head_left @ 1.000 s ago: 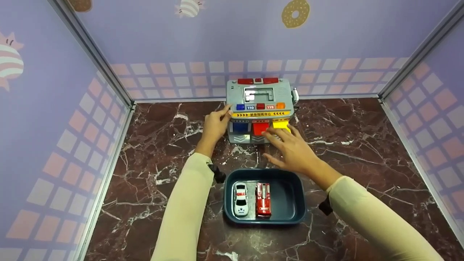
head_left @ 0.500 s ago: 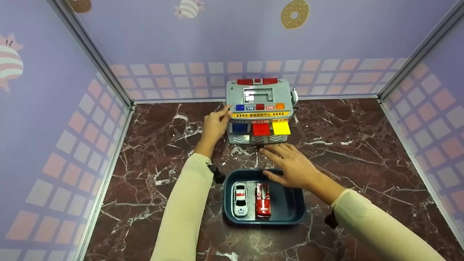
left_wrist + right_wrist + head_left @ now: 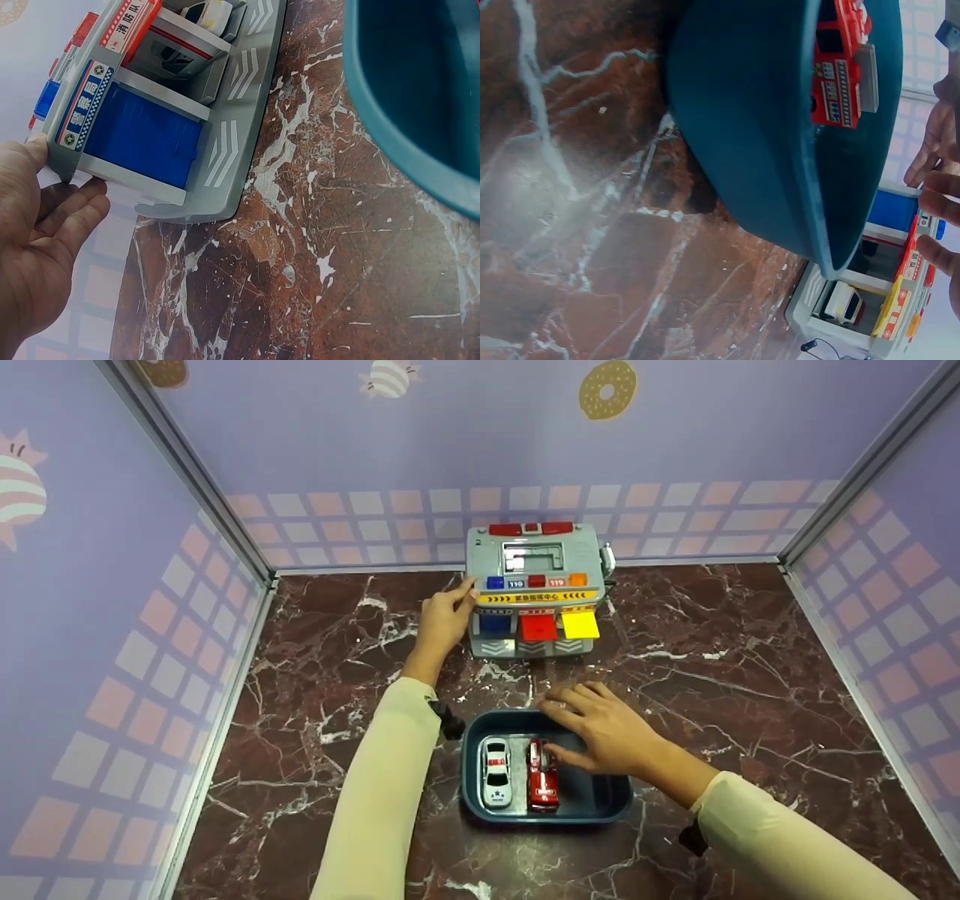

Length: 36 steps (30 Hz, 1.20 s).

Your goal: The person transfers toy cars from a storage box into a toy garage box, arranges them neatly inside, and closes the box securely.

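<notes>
My left hand (image 3: 444, 619) grips the left front corner of the grey toy rescue-station garage (image 3: 536, 598), thumb at the roof edge and fingers against its side. The garage's blue door (image 3: 142, 135) is down; its red door (image 3: 538, 628) and yellow door (image 3: 580, 625) are raised. A small white-and-yellow toy vehicle (image 3: 842, 302) sits in the yellow-door bay. My right hand (image 3: 607, 731), fingers spread and holding nothing, hovers over the dark teal bin (image 3: 547, 819), thumb beside the red toy fire truck (image 3: 543, 791). Left of the truck lies a white toy police car (image 3: 496, 772).
Purple patterned panels (image 3: 480, 442) enclose the dark red marbled tabletop (image 3: 330, 660) at the back and sides. The garage stands close to the back panel, with the bin in front of it. A grey handset-like piece (image 3: 607, 556) hangs on the garage's right side.
My right hand has drawn back from the garage's red and yellow doors to above the bin, near the fire truck. My left hand keeps its hold on the garage.
</notes>
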Motion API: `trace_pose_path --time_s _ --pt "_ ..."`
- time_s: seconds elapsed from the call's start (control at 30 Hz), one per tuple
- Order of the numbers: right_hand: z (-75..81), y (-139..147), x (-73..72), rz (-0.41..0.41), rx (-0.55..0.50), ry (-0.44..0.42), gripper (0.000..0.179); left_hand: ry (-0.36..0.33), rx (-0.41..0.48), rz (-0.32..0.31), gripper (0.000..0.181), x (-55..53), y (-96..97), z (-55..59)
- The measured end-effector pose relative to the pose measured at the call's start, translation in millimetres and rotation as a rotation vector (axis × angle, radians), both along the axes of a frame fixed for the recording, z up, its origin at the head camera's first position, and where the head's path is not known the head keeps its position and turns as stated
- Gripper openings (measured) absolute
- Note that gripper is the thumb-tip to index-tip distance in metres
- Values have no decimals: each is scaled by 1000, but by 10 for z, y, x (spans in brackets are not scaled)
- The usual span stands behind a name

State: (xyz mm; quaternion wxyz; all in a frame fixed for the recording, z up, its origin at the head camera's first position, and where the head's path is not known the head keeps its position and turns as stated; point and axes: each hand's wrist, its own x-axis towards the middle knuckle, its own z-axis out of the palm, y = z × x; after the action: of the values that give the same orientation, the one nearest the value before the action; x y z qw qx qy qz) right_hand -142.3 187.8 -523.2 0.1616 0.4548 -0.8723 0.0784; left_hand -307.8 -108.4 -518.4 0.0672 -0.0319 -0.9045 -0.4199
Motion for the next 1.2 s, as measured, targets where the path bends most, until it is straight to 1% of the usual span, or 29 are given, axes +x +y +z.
trace_pose_path --time_s 0.4,0.5,0.73,1.0,1.2 --pt "-122 -5 123 101 -8 72 64 37 11 -6 39 3 -13 -20" --pt "-160 -7 147 116 2 69 62 41 9 -2 39 2 -10 -25" --pt "-206 -21 234 123 56 35 67 42 21 0 39 5 1 -21" --pt "-299 -55 256 138 67 43 75 21 7 10 40 10 2 -19" --pt "-342 -61 263 123 102 34 79 20 10 -5 41 13 0 -20"
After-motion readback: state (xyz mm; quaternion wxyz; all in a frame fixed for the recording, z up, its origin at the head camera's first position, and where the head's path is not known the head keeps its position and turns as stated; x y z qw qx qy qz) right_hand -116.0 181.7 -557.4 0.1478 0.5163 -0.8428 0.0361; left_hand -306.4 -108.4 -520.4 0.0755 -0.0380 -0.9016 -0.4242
